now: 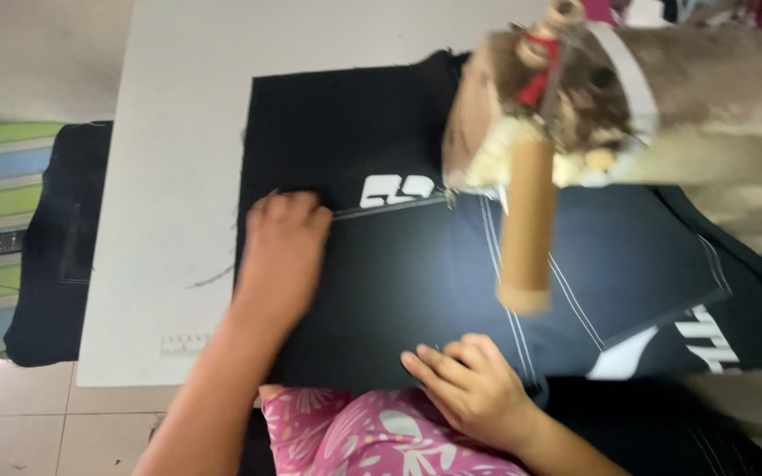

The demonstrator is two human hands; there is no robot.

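White table (147, 176) — tiled floor (19, 423), seemingly

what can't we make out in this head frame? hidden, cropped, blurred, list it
Head view only.
- Sewing machine: blurred, cut off by the top and right edges; needle area indistinct.
- Black fabric: near edge hidden under the left hand and right hand; right part covered by the machine.
- White print on the fabric: partly covered by the machine, motion-blurred.
- Cardboard tube: lower end smeared.
- Dark cloth beside the white table: detail unreadable.
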